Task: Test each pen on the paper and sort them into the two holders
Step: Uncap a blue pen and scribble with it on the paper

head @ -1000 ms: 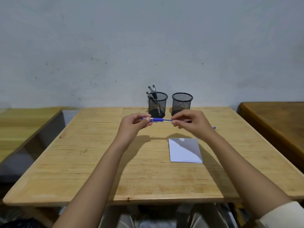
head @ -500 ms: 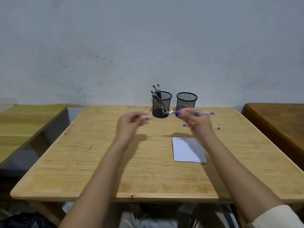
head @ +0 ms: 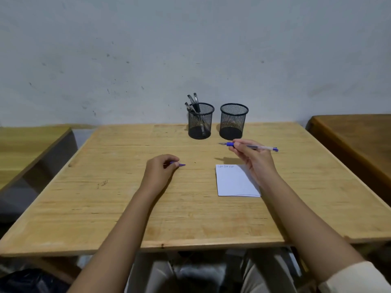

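My right hand (head: pixel 251 157) grips a clear pen with blue trim (head: pixel 260 147), uncapped, its tip pointing left, just above the far edge of the white paper (head: pixel 234 181). The paper carries a line of scribbles along its top. My left hand (head: pixel 159 169) is low over the table, left of the paper, pinching the blue pen cap (head: pixel 179 164). Two black mesh holders stand at the table's far edge: the left holder (head: pixel 200 121) has three dark pens in it, the right holder (head: pixel 233 121) looks empty.
The wooden table (head: pixel 127 204) runs to a grey wall. A second wooden table (head: pixel 29 144) stands on the left and a darker one (head: pixel 359 140) on the right, each across a gap. My legs show below the near edge.
The two hands pulled apart, taking the cap off the pen. My left hand dropped toward the table with the cap; my right hand carried the pen rightward over the paper.
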`<state>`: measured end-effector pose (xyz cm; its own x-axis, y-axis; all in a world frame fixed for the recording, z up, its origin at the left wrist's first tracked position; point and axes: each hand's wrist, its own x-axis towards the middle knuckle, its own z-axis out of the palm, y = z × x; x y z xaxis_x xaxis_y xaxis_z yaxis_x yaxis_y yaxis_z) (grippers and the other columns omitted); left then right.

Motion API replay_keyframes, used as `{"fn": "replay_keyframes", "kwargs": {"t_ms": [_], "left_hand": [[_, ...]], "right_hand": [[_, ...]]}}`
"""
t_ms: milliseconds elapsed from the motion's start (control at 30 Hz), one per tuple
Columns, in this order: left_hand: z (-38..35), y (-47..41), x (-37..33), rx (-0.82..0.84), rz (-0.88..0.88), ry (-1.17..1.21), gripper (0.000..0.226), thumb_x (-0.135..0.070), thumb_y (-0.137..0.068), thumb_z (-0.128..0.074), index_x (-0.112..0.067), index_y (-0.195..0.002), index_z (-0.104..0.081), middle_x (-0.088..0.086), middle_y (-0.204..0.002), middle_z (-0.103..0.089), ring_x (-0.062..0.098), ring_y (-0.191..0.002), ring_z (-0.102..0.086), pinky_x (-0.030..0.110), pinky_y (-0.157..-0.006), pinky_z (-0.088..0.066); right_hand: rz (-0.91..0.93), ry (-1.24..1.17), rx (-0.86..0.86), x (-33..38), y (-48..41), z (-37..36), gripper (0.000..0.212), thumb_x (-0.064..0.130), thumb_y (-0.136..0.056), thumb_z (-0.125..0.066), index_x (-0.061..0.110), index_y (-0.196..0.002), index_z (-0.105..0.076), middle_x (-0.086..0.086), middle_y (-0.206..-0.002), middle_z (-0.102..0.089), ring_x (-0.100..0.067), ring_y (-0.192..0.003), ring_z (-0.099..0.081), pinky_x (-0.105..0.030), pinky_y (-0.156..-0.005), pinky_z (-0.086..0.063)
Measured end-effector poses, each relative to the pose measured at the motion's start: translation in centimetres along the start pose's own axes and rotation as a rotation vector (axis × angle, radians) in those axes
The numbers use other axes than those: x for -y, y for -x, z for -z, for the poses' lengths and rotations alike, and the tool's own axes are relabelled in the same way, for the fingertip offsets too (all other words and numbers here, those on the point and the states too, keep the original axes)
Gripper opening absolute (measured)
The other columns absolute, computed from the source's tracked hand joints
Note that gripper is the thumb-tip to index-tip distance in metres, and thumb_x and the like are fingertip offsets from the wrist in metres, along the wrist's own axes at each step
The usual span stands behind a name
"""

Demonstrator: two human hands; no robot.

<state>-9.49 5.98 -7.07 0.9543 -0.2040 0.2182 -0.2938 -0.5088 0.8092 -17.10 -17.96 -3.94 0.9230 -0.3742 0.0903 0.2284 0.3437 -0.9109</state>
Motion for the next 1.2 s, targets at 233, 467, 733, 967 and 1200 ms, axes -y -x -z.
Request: {"fn": "replay_keyframes", "kwargs": {"t_ms": [233,467,733,967,1200], "left_hand": [[-0.6,-0.1,-0.7,-0.027,-0.132,-0.159,0.029,-0.017,-0.089,-0.06,-0.008,-0.116,-0.062,0.005,-0.124,-0.059,0.019,-0.117,-0.053,0.023,-0.096,-0.038],[-6.0,3.7,-5.5,0.423,-0.376,-0.159,0.055,-0.045,-0.092,-0.048,-0.025,-0.142,-0.034,-0.009,-0.155,-0.02,0.003,-0.14,-0.02,0.022,-0.111,-0.021],[-7.8,4.1,-4.8,0.559,-0.357,-0.561,0.066,-0.054,-0.096,-0.022,-0.023,-0.15,0.001,-0.005,-0.158,0.01,0.011,-0.146,0.01,0.029,-0.117,0.003],[-7.9,4.1,-4.7,0.557,-0.361,-0.582,0.065,-0.053,-0.097,-0.02,-0.022,-0.15,0.003,-0.005,-0.158,0.012,0.012,-0.145,0.012,0.028,-0.116,0.006],[-8.0,4.2,-4.8,0.559,-0.361,-0.577,0.065,-0.052,-0.097,-0.02,-0.022,-0.149,0.003,-0.005,-0.158,0.011,0.012,-0.145,0.012,0.028,-0.115,0.007]], "right_hand": [[0.022,0.217,-0.069,0.3,-0.8,0.6,0.011,-0.001,-0.075,-0.071,0.007,-0.072,-0.064,0.0,-0.06,-0.065,-0.007,-0.056,-0.058,-0.013,-0.052,-0.047],[-0.093,0.167,-0.037,-0.8,-1.1,0.3,0.016,-0.005,-0.073,-0.071,0.006,-0.07,-0.06,-0.017,-0.071,-0.064,-0.019,-0.061,-0.058,-0.021,-0.06,-0.05],[-0.064,0.29,-0.148,-1.7,-0.9,1.2,0.035,-0.007,-0.07,-0.069,0.014,-0.055,-0.045,-0.013,-0.056,-0.051,-0.016,-0.044,-0.05,-0.027,-0.053,-0.048],[0.035,0.531,-0.227,-2.3,-1.5,0.7,0.039,-0.008,-0.063,-0.064,0.014,-0.053,-0.034,-0.005,-0.051,-0.034,-0.016,-0.049,-0.036,-0.024,-0.048,-0.034],[0.06,0.636,-0.195,-2.6,-1.8,0.4,0.038,-0.006,-0.063,-0.061,0.015,-0.054,-0.031,-0.007,-0.057,-0.03,-0.016,-0.055,-0.032,-0.025,-0.05,-0.032]]}}
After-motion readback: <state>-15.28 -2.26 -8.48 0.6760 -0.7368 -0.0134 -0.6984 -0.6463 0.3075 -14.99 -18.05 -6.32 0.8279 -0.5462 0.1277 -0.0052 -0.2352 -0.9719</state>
